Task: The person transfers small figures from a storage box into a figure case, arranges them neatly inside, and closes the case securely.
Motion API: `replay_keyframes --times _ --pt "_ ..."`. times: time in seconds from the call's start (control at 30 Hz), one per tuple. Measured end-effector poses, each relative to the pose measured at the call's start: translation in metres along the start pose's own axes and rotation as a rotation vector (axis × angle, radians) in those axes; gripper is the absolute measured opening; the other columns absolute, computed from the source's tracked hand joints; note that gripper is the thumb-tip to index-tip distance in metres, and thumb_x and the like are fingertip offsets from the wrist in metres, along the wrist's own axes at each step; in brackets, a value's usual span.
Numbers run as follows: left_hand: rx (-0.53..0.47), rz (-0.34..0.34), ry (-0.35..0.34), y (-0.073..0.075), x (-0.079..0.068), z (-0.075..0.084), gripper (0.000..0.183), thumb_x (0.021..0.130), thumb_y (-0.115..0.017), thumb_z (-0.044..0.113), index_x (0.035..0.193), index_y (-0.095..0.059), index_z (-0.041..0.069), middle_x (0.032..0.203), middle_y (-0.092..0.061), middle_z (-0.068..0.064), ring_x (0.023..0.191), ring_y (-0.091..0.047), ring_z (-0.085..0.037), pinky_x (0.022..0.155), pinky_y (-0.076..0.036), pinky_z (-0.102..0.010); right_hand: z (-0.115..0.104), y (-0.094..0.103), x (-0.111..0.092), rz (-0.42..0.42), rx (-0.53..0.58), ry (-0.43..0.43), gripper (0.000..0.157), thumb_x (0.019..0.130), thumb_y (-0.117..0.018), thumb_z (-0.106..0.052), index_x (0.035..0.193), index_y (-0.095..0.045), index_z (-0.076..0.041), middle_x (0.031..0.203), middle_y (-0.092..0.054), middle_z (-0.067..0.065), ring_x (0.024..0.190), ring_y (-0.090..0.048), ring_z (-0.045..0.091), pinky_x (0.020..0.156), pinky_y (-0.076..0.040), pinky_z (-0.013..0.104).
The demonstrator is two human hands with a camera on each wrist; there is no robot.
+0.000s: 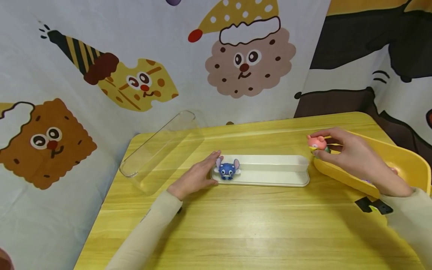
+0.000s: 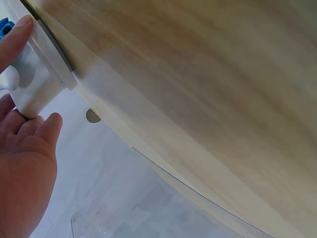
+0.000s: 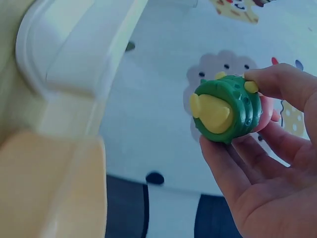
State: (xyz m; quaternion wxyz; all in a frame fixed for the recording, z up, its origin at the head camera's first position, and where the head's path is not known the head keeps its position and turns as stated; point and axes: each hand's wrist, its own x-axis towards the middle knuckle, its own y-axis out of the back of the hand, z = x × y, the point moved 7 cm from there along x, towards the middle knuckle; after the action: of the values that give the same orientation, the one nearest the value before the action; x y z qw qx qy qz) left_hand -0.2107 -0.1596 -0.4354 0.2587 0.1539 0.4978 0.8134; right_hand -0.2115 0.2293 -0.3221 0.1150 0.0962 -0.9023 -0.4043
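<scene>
A white oblong tray (image 1: 270, 176) lies mid-table with a blue big-eared toy figure (image 1: 227, 169) standing in its left end. My left hand (image 1: 199, 175) grips that end, thumb (image 2: 17, 39) on the near side and fingers (image 2: 42, 131) on the far side. Above the rim of the yellow bin, my right hand (image 1: 351, 153) pinches a small toy figure (image 1: 317, 143) with a pink eared head. From the right wrist camera, the figure's green ringed body (image 3: 230, 109) and yellow underside show between thumb and fingers.
A clear plastic cover (image 1: 165, 150) lies at the table's back left. At the right stands the yellow bin (image 1: 415, 161), with pink and purple bits showing inside, partly behind my right arm. A cartoon-printed cloth (image 1: 189, 75) hangs behind the wooden table (image 1: 249, 225).
</scene>
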Motion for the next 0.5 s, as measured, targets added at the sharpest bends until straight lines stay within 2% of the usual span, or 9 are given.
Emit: replay_keyframes --times 0.1,0.17,0.33,0.4,0.5 --pt "0.005 -0.002 0.003 0.0 0.0 0.0 0.096 0.088 -0.085 0.021 0.164 -0.027 0.009 0.172 -0.016 -0.004 0.157 -0.018 -0.021 0.124 -0.029 -0.044 -0.007 -0.011 0.0 -0.01 0.046 0.013 0.05 0.091 -0.082 -0.017 0.136 -0.063 -0.005 0.132 -0.063 0.019 0.113 -0.063 0.042 0.081 -0.038 -0.006" --pt "0.005 0.0 0.001 0.0 0.0 0.0 0.096 0.088 -0.085 0.021 0.164 -0.027 0.009 0.172 -0.017 -0.006 0.157 -0.018 -0.022 0.124 -0.029 -0.044 -0.01 -0.018 0.001 -0.014 0.074 0.022 0.05 0.092 -0.081 -0.019 0.137 -0.064 -0.007 0.132 -0.064 0.017 0.112 -0.065 0.034 0.082 -0.041 -0.003" --pt "0.002 0.004 0.002 -0.001 0.001 -0.001 0.097 0.087 -0.085 0.02 0.164 -0.027 0.008 0.172 -0.017 -0.004 0.157 -0.019 -0.022 0.124 -0.029 -0.044 -0.018 -0.037 0.003 -0.021 0.159 0.069 0.047 0.093 -0.08 -0.015 0.136 -0.064 -0.007 0.13 -0.066 0.013 0.104 -0.062 0.005 0.084 -0.048 0.003" --pt "-0.001 0.003 0.003 -0.001 0.001 -0.001 0.097 0.087 -0.086 0.02 0.164 -0.028 0.009 0.172 -0.015 -0.002 0.157 -0.018 -0.021 0.124 -0.028 -0.043 -0.021 -0.044 0.005 -0.024 0.192 0.089 0.046 0.093 -0.079 -0.014 0.136 -0.065 -0.007 0.129 -0.066 0.013 0.102 -0.061 0.0 0.085 -0.05 0.005" --pt "-0.003 0.006 -0.002 -0.001 0.001 -0.001 0.096 0.087 -0.086 0.019 0.164 -0.028 0.008 0.172 -0.017 -0.004 0.157 -0.018 -0.022 0.124 -0.028 -0.044 -0.025 -0.055 0.007 -0.039 0.231 0.089 0.046 0.094 -0.079 -0.014 0.136 -0.063 -0.006 0.128 -0.065 0.012 0.103 -0.061 -0.001 0.085 -0.053 0.007"
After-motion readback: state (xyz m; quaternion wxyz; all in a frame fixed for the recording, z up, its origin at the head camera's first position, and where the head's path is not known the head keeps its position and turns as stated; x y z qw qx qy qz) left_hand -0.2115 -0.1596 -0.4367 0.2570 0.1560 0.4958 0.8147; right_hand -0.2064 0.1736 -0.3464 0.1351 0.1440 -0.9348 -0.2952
